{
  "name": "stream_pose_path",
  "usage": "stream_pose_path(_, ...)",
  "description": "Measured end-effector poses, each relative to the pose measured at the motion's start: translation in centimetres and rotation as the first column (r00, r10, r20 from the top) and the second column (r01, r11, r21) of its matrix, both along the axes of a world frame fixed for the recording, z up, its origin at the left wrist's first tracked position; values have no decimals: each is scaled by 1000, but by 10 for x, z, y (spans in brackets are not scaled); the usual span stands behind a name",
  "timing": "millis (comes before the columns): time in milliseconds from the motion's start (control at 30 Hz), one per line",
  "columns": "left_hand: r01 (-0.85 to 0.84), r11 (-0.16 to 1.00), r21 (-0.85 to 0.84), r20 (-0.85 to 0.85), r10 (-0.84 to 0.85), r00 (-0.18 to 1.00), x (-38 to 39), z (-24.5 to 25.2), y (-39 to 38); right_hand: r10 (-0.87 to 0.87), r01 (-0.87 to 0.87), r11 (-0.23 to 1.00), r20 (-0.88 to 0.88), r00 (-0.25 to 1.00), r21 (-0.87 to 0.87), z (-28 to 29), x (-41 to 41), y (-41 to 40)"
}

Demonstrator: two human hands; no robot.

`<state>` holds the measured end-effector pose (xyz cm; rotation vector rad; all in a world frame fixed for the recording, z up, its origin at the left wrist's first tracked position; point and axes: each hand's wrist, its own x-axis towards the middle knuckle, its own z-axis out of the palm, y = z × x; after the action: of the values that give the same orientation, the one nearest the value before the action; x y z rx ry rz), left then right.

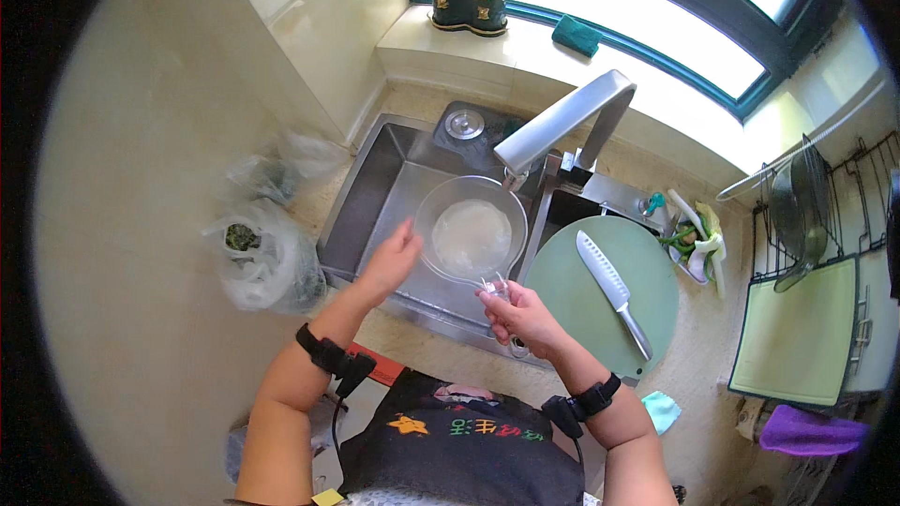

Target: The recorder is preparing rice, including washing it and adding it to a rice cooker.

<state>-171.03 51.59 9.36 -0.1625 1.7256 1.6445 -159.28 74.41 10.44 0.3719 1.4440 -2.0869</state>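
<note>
A clear pot or bowl with a handle [472, 230] is over the steel sink basin [380, 207], below the tap's spout. Cloudy whitish liquid shows inside it; what lies in the liquid I cannot tell. My right hand [519, 313] grips the clear handle at the near right side. Beside the pot's left rim is my left hand [395, 256], slightly blurred, fingers loosely extended and holding nothing. The steel tap [566, 123] arches over from behind; whether water runs is unclear.
Right of the basin, a round green cutting board [569, 281] bears a kitchen knife [613, 284]. Vegetable scraps [699, 239] sit beyond it. Plastic bags [271, 260] stand left of the sink. A dish rack [847, 214] is on the right wall, a utensil holder [467, 8] on the sill.
</note>
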Motion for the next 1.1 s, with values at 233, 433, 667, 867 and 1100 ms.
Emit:
stream_pose_path(233, 181, 646, -742, -480, -699, 530, -6, 18, 43, -56, 64, 996, -112, 992, 69, -2, 15, -18)
stream_pose_path(433, 303, 479, -824, -226, -768, 599, -33, -16, 70, -39, 42, 999, -145, 989, 22, -4, 26, -34)
stream_pose_path(667, 497, 8, -868, -28, -999, -32, -17, 4, 74, -20, 43, 993, -203, 979, 107, -4, 24, -24)
stream_pose_path(867, 214, -72, -974, 43, -990, -134, -30, 11, 40, -11, 25, 997, -189, 982, 71, -2, 27, -25)
stream_pose_path(1100, 653, 106, -750, 174, -921, 348, -28, 0, 52, 8, 5, 997, -173, 985, 72, -2, 27, -26)
